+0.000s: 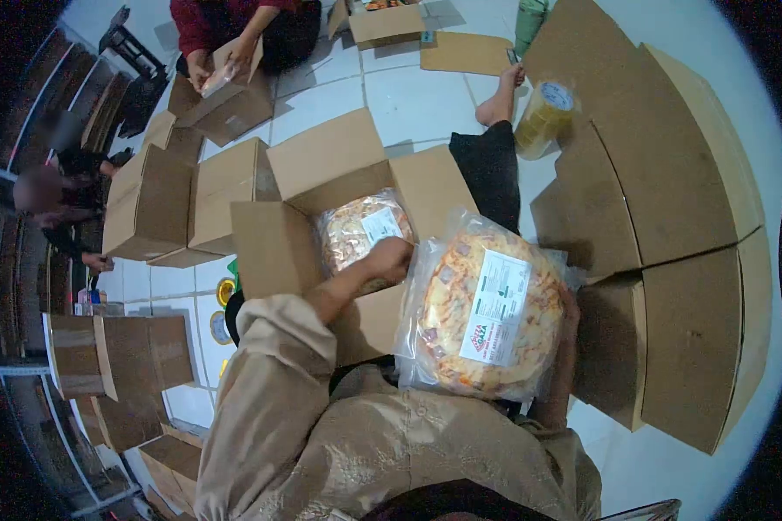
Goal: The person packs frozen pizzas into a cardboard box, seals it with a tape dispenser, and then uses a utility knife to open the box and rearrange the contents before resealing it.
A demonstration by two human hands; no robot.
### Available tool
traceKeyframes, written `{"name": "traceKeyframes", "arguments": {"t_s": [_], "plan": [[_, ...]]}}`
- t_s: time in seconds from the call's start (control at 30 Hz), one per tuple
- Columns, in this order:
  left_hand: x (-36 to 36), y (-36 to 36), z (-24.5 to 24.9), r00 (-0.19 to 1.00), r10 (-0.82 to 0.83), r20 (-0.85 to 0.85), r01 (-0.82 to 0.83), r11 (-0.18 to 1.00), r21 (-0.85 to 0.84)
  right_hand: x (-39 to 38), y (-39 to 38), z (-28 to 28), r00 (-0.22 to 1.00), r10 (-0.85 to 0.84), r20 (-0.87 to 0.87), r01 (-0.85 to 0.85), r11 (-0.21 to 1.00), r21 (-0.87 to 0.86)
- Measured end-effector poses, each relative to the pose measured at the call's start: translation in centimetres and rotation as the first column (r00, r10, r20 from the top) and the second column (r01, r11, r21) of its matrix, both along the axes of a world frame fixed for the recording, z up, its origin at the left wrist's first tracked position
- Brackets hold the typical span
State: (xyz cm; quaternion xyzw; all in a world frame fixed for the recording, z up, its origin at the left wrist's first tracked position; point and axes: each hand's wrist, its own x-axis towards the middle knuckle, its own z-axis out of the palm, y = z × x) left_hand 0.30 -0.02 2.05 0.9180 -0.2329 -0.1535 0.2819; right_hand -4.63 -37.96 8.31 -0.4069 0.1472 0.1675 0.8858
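Note:
A large pizza [482, 304] sealed in clear plastic with a white label lies tilted in front of my chest. My right hand [568, 326] grips its right edge, with the fingers partly hidden behind the bag. At the upper left edge of the same bag, my left hand [389, 260] is closed, its fingertips hidden, and seems to pinch the plastic. Below that hand stands an open cardboard box [274, 247] with its flaps folded out. Inside it rests another packaged pizza [343, 230] with a white label, partly covered by my left hand and wrist.
Closed cardboard boxes [226, 195] stand to the left, with more boxes [139, 356] nearer. Large cardboard pieces [669, 191] lean on the right beside a stack of clear tape rolls [545, 117]. Another person's hands [235, 69] work over a box at the top; a second person [69, 187] sits far left.

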Motion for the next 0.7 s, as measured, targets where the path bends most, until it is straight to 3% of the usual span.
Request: {"name": "traceKeyframes", "arguments": {"t_s": [0.03,0.07,0.1,0.13,0.17,0.23,0.3,0.37,0.4,0.43,0.5,0.53,0.6,0.67,0.7], "plan": [[-0.1,0.7,1.2,0.996,0.083,0.027,-0.074,0.966,-0.248,-0.1,0.0,0.1,1.0,-0.003,0.003,0.003,1.0,0.006],[-0.2,1.7,2.1,0.95,0.257,-0.176,-0.298,0.914,-0.274,0.0,0.0,0.2,1.0,-0.006,0.006,0.006,1.0,0.01],[-0.5,3.0,3.5,0.86,0.347,-0.374,-0.484,0.788,-0.38,-0.1,-0.1,0.3,1.0,-0.008,0.012,0.008,1.0,0.013],[-1.1,3.0,7.7,0.809,0.473,-0.348,-0.587,0.668,-0.458,-0.1,-0.1,0.4,1.0,-0.009,0.014,0.008,1.0,0.016],[-0.8,5.8,6.9,0.808,0.469,-0.357,-0.587,0.58,-0.565,-0.2,0.0,0.4,1.0,-0.012,0.016,0.012,1.0,0.024],[-1.1,7.0,11.0,0.765,0.446,-0.464,-0.588,0.191,-0.786,-0.3,0.0,0.5,1.0,-0.015,0.018,0.014,0.999,0.032],[-1.3,7.2,15.7,0.835,0.229,-0.501,-0.518,0.018,-0.855,-0.3,0.1,0.6,0.999,-0.018,0.026,0.017,0.999,0.041],[-2.7,3.0,22.0,0.836,0.303,-0.458,-0.49,0.036,-0.871,-0.3,0.2,0.7,0.999,-0.022,0.038,0.02,0.998,0.053],[-3.6,0.9,24.1,0.905,0.236,-0.353,-0.39,0.136,-0.911,-0.2,0.3,0.8,0.999,-0.025,0.046,0.022,0.998,0.06],[-4.4,-0.9,25.8,0.957,0.157,-0.246,-0.277,0.225,-0.934,-0.2,0.3,0.8,0.998,-0.026,0.057,0.022,0.997,0.072],[-5.2,-3.3,28.7,0.977,-0.187,-0.098,0.011,0.507,-0.862,0.0,0.4,0.9,0.996,-0.025,0.087,0.016,0.995,0.103],[-5.5,-5.1,29.4,0.962,-0.273,-0.01,0.134,0.505,-0.852,-0.2,0.5,1.0,0.994,-0.024,0.11,0.01,0.992,0.13],[-5.5,-5.8,29.7,0.976,-0.215,-0.029,0.11,0.605,-0.788,-0.7,0.9,1.1,0.99,-0.016,0.143,-0.011,0.982,0.187],[-3.9,-4.3,25.7,0.969,0.243,-0.044,-0.201,0.67,-0.715,-1.1,1.0,1.1,0.985,-0.026,0.172,-0.016,0.971,0.24],[-1.8,-2.5,23.3,0.917,0.337,-0.216,-0.386,0.6,-0.701,-0.9,0.8,1.2,0.987,-0.035,0.159,0.0,0.977,0.212]]}}
